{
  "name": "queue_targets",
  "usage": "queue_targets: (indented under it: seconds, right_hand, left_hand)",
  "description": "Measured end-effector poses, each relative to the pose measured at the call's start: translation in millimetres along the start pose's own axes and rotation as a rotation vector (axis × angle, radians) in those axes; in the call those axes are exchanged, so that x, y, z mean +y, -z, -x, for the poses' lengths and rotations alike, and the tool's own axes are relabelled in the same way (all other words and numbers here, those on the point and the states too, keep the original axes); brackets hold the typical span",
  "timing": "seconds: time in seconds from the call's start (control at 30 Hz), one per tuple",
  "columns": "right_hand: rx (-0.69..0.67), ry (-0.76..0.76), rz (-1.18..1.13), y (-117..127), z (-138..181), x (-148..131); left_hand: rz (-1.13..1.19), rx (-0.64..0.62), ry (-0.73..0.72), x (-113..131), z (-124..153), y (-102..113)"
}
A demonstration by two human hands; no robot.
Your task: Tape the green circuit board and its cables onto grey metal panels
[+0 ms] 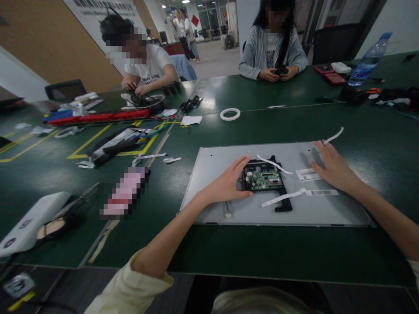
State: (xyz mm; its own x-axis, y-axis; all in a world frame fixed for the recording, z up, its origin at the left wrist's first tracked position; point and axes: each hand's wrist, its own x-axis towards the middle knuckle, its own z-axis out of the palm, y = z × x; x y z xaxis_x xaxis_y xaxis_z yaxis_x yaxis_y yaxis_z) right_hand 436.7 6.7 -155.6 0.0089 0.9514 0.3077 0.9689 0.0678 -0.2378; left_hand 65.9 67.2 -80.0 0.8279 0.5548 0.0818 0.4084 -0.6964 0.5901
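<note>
A flat grey metal panel (pixel 222 159) lies on the table before me, seemingly the back of a display. On it sits a black plastic bracket (pixel 284 201) carrying a green circuit board (pixel 263 179). My left hand (pixel 227 181) rests at the bracket's left side, thumb and fingers spread around that edge. Fingers stretched out, my right hand (pixel 335 169) lies at the panel's upper right. A white strip (pixel 334 136) sticks out past its fingertips; whether they touch it I cannot tell. Other white strips lie across the board's top edge and below it, and a short cable (pixel 228 209) hangs near my left hand.
A tape roll (pixel 230 114) lies behind the panel. Left are a phone (pixel 126 189), a white device (pixel 36 222), wires and a red power strip (pixel 98 117). Two people sit opposite. A water bottle (pixel 369 61) stands at the far right.
</note>
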Motion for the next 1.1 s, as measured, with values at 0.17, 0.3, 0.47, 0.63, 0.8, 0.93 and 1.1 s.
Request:
queue_targets:
  seconds: [0.17,0.3,0.47,0.63,0.8,0.93,1.1]
  right_hand:
    - [0.003,-0.006,-0.007,-1,0,0]
    - [0.002,-0.01,-0.015,-2,0,1]
    - [0.007,-0.003,-0.008,0,0,0]
    - [0.02,0.0,-0.033,1,1,-2]
    - [-0.009,-0.004,-0.051,0,1,1]
    - [-0.009,-0.017,-0.044,-2,0,3]
    - [0.014,0.015,-0.035,0,1,0]
  left_hand:
    - [-0.03,0.007,-0.033,-5,-2,-4]
    - [-0.051,0.006,-0.036,-6,-4,-4]
    - [-0.077,-0.004,-0.013,-6,-7,-2]
    - [-0.078,-0.013,-0.013,-7,-6,-2]
    - [-0.076,-0.009,-0.01,-9,-5,-4]
    - [-0.067,-0.005,-0.023,-11,-4,-5]
    - [-0.047,-0.008,-0.043,-13,-4,-4]
